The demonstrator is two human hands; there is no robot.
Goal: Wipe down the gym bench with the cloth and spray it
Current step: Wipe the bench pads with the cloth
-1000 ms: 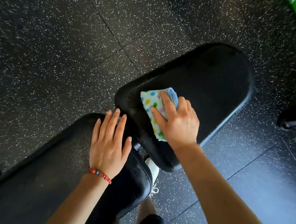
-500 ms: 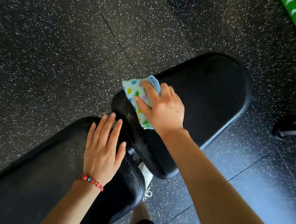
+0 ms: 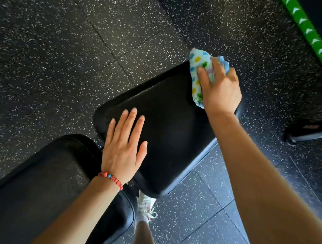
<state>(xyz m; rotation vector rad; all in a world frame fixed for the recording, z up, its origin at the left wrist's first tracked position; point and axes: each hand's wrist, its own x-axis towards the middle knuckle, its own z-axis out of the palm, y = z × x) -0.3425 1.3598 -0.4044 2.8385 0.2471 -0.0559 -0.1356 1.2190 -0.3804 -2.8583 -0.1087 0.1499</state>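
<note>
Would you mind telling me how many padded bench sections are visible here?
2: the far pad, under both hands, and the near pad at lower left, below the left forearm. Its lower-left end is out of frame.

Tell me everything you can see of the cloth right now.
The cloth is a soft, towel-like rag, pale blue-white with yellow, green and blue spots. It is bunched under the right hand, whose fingers press it onto the far end of the black seat pad; its top pokes past the pad's edge. Part is hidden beneath the palm.
</note>
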